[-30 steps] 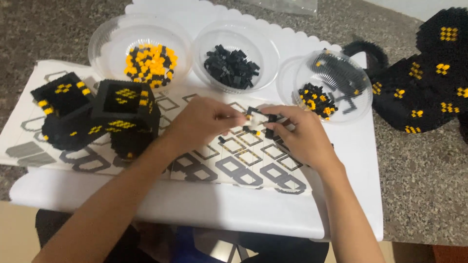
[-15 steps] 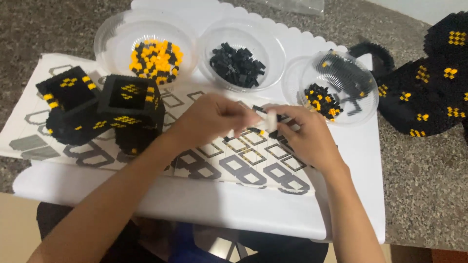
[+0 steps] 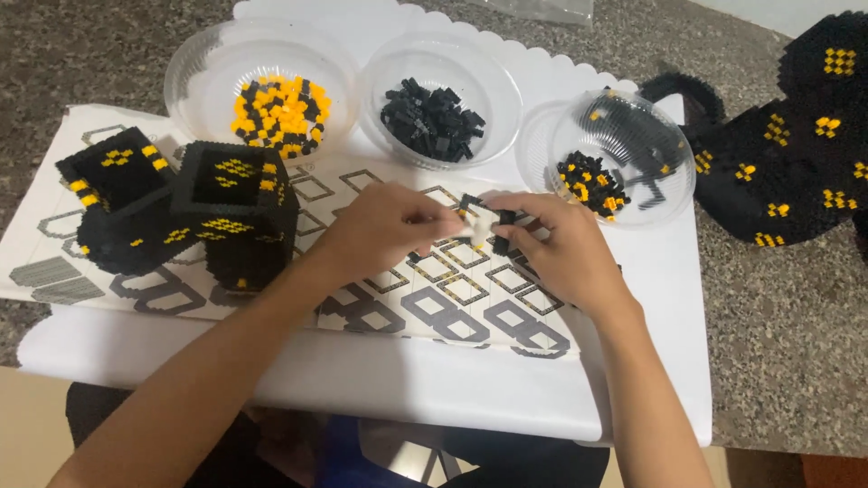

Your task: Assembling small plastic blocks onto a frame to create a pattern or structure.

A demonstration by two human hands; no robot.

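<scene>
My left hand (image 3: pixel 380 230) and my right hand (image 3: pixel 556 248) meet over a printed instruction sheet (image 3: pixel 434 303). Between their fingertips they pinch a small assembly of black bricks (image 3: pixel 484 217) with a pale piece in it. Both hands grip this little piece together, just above the sheet. To the left stands a black block build with yellow marks (image 3: pixel 181 208), apart from my left forearm.
Three clear plastic bowls sit at the back: yellow and black bricks (image 3: pixel 280 108), black bricks (image 3: pixel 432 117), and mixed bricks (image 3: pixel 592 181) in a tilted bowl. A large black and yellow block model (image 3: pixel 796 154) lies at the right on the speckled stone counter (image 3: pixel 787 343).
Both hands have stayed together on the small brick piece, with only slight finger movement. The view has shifted a little.
</scene>
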